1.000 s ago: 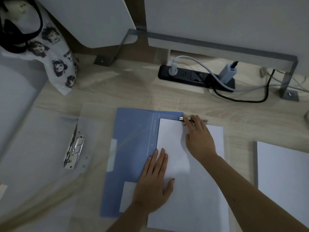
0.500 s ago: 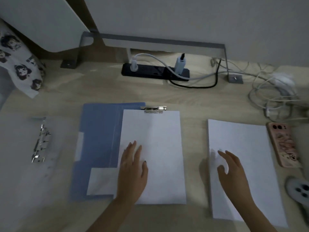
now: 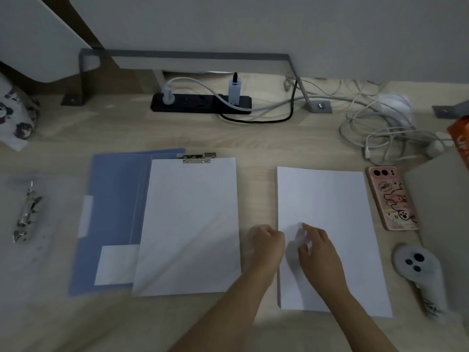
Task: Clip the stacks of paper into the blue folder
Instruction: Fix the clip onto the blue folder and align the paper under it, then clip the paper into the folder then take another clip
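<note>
From the head camera, both hands meet at the near left edge of a loose white stack of paper [image 3: 327, 240] lying flat on the pale wooden desk [image 3: 256, 138]. The right hand [image 3: 318, 250] rests on this stack with its fingers curled, pinching up a small fold of the top sheet [image 3: 300, 232] between thumb and fingertips. The left hand [image 3: 269, 243] sits just beside it, at the stack's left border, fingers curled into a loose fist; whether it grips the paper's edge cannot be told. Left of the left hand lies the open blue plastic folder [image 3: 114, 199], and on its right half a second white paper stack [image 3: 190, 224] lies flat, its far edge under the folder's silver metal clip [image 3: 196, 157]. Well left of the folder, a clear plastic binder with a metal ring mechanism [image 3: 26, 214] rests on the desk. Right of the right hand, just beside the loose stack, lies a pink phone with a cartoon case [image 3: 392, 198], and nearer, a grey handheld controller [image 3: 418, 265]. Beyond both hands, at the back of the desk, a black power strip [image 3: 200, 104] holds plugs, and a tangle of white cables [image 3: 380, 128] lies far right of it.
</note>
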Demonstrator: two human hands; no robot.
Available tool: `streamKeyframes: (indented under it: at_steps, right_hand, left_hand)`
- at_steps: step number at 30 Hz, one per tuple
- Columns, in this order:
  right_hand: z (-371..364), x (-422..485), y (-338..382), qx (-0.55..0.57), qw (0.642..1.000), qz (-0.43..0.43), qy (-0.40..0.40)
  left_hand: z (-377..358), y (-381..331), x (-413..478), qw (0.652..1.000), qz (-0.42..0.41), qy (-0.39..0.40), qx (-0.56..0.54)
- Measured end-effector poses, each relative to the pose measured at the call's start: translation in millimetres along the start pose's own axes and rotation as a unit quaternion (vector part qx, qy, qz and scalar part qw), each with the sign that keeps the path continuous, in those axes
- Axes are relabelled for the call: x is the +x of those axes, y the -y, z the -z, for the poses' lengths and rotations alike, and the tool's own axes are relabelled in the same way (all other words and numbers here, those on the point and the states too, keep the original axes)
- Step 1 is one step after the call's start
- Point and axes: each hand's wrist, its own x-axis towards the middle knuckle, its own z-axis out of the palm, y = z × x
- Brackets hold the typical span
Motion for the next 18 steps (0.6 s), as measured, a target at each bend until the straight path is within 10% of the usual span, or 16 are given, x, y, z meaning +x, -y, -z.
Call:
streamKeyframes:
  at_steps: [12, 18]
  right_hand:
    - [7.1, 4.5, -5.5, 0.045, 0.999, 0.009, -0.001]
    - [13.2, 3.3, -4.1, 0.143, 0.989, -0.033, 0.006]
  left_hand:
    - [-8.6, 17.1, 18.5, 0.991, 0.024, 0.059, -0.114]
    - [-16.4, 32.2, 2.1, 0.984, -0.093, 0.133, -0.074]
